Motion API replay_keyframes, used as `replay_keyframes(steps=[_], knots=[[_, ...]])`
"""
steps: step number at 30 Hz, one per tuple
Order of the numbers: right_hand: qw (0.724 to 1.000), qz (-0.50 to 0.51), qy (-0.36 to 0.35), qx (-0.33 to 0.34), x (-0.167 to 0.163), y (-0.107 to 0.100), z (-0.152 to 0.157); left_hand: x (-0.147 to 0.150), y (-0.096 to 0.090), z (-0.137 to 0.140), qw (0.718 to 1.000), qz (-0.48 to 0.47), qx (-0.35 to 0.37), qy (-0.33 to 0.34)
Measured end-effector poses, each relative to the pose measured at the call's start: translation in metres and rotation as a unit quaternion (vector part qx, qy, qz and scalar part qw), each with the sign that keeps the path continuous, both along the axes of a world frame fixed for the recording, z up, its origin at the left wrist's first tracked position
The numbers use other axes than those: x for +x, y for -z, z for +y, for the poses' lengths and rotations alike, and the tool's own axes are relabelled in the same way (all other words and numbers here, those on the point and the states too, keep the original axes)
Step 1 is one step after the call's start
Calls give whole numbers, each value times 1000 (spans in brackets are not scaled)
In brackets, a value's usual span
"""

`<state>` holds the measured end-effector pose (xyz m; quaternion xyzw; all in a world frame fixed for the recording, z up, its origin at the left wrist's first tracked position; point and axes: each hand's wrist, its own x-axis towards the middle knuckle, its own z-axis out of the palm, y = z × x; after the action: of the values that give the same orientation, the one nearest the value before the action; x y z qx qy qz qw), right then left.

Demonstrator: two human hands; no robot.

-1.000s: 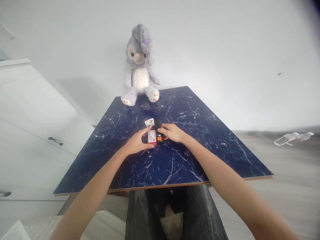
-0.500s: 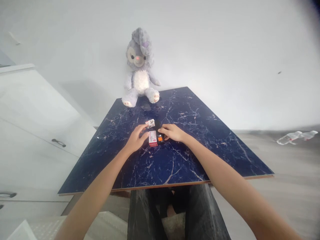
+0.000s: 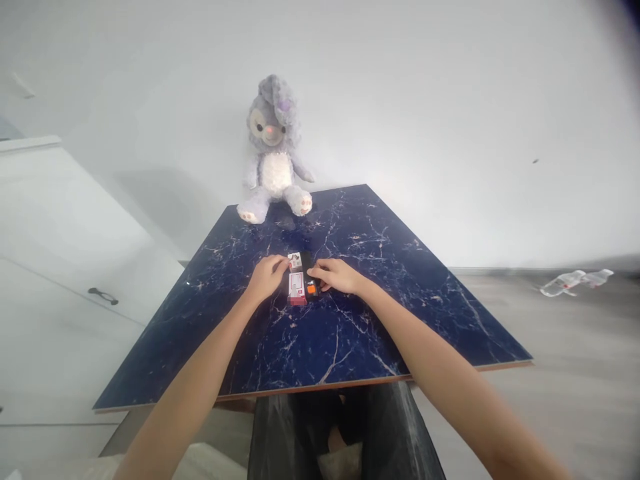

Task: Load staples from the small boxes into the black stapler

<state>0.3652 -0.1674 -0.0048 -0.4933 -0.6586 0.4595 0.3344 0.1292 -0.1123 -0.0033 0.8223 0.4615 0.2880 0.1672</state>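
On the dark blue table three small boxes lie close together between my hands. A small white box with dark print (image 3: 295, 259) sits at the back, in line with a red and white box (image 3: 297, 288) in front of it. To their right is a black box with an orange patch (image 3: 312, 289). The fingers of my left hand (image 3: 267, 276) are bent, their tips at the left edge of the white box. My right hand (image 3: 341, 275) has thumb and fingers closed on the right side of the black box; some fingertips are hidden.
A grey plush rabbit (image 3: 273, 153) sits at the table's far edge against the wall. The marbled blue table (image 3: 345, 340) ends just before my lap. White drawers (image 3: 60, 267) stand at the left. Clear plastic bottles (image 3: 575, 283) lie on the floor at the right.
The white box has turned from a slant to line up with the red and white box. My left fingers have drawn in toward its left side. The whole view has shifted slightly.
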Motion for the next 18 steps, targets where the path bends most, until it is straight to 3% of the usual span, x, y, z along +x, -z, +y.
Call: replay_keyframes(steps=[2,9,12,15,18], knots=[[1000,1,-2,8,0,3,1,-3,3,1,999,-24,-11,19],[1000,-9,-1,8,-1,5,1,-13,1,8,962,-127,-196,141],[1000,-6,-2,6,-1,5,1,-25,-13,4,955,-65,-223,183],[1000,-7,0,9,-1,6,1,-35,-25,-4,944,56,-236,225],[1000,-27,7,12,-1,6,1,-31,-25,-13,951,122,-206,196]])
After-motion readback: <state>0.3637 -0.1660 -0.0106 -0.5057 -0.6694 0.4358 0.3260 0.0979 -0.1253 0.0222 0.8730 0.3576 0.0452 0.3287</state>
